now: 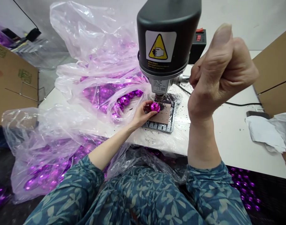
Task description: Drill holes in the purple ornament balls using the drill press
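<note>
My left hand [144, 113] pinches a shiny magenta faceted ball [155, 107] between thumb and fingers. The ball is beneath the chuck [159, 97] of a black bench drill press [168, 40]; whether the bit touches it cannot be made out. Below it, a brown board [163, 115] lies on the grey slotted metal base [172, 123], strewn with dark shavings. Raised at the right of the machine, my right hand [224, 68] is closed in a fist around the end of the drill press lever [185, 79], most of which the fingers hide.
Clear plastic bags [98, 72] with many magenta balls [125, 100] spread over the left of the white table [227, 134], and another bag [46, 168] hangs lower left. Cardboard boxes [13, 84] flank both sides. White crumpled paper [266, 132] and a black cable [241, 104] lie right.
</note>
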The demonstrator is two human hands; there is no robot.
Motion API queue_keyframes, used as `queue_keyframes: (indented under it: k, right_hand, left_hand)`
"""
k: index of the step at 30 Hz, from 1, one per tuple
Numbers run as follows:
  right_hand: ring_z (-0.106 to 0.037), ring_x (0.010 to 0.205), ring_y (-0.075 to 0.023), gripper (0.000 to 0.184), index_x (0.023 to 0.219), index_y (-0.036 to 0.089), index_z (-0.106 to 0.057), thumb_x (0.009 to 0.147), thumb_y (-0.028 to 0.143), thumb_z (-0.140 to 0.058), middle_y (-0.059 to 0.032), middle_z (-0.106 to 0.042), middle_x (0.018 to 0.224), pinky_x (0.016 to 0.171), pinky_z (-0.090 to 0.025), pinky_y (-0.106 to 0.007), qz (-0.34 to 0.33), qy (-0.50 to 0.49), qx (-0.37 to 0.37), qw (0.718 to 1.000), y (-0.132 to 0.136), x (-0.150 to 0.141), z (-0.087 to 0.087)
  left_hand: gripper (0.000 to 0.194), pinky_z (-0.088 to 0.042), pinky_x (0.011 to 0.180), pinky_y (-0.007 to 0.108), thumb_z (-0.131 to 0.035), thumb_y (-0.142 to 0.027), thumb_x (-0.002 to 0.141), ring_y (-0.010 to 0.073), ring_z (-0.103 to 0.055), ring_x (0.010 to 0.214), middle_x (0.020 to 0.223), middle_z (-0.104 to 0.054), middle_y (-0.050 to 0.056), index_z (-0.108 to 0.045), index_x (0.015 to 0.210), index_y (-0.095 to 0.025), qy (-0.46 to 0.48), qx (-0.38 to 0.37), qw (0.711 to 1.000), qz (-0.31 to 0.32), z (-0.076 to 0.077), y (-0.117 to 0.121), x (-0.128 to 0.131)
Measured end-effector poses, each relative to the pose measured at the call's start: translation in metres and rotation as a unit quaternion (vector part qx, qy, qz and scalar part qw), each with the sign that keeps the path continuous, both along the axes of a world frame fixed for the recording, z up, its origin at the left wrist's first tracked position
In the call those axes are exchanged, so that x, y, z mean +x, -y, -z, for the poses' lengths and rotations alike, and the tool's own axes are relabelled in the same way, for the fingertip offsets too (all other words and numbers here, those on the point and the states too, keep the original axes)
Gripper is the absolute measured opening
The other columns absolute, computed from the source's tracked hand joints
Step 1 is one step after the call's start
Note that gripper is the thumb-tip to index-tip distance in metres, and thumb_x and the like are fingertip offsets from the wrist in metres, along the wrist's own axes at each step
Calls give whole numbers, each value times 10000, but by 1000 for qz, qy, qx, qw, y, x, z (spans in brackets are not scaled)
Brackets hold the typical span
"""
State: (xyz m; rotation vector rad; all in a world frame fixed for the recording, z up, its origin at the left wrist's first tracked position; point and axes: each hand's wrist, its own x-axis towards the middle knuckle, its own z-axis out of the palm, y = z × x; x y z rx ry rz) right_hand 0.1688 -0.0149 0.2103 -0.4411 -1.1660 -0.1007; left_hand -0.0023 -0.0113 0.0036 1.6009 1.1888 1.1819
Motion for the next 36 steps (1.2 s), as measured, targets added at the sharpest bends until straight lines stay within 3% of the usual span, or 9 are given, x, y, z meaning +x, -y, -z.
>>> queue_keyframes:
  k: [4,7,13,20,31,36]
  right_hand:
    - [-394,468,-36,520,660,219,-389,1023,571,-512,58,-337,587,533,-294,-290,28,20,-63,997,4,0,0]
    - [-366,444,-45,523,653,223,-418,1011,576,-563,61,-329,572,507,-258,-318,13,5,-26,1000,2,0,1]
    - [-327,431,-83,473,669,245,-430,1039,510,-560,55,-328,541,485,-264,-359,20,28,-8,999,-6,6,5]
    - [-288,400,-89,505,663,250,-371,1095,466,-520,63,-311,501,455,-268,-354,70,34,-4,997,0,4,16]
    - [-248,344,-66,580,593,214,-304,1081,351,-588,63,-270,454,388,-186,-341,8,14,45,999,2,4,40]
    - [-218,323,-87,594,577,237,-275,1075,356,-577,61,-241,425,335,-193,-340,21,6,83,996,-5,5,49]
  left_hand:
    - [598,-648,935,373,-923,-437,871,250,-775,1091,1325,-777,142,-688,1357,-179,-71,63,995,14,-3,2,6]
    - [566,-644,1002,406,-898,-397,898,283,-760,1195,1353,-764,145,-675,1374,-184,-94,93,991,12,-2,6,13]
    - [621,-612,1123,462,-906,-413,907,298,-746,1295,1401,-759,149,-630,1420,-198,-53,75,996,12,8,11,19]
    - [629,-609,1119,468,-932,-410,883,301,-753,1266,1370,-768,141,-656,1410,-206,-57,59,997,-6,12,8,19]
    - [608,-602,1126,486,-918,-398,893,304,-744,1279,1374,-768,130,-650,1408,-218,-58,73,996,4,14,7,19]
    - [611,-602,1127,481,-914,-385,894,303,-751,1269,1375,-766,145,-642,1410,-203,-62,73,995,4,12,9,20]
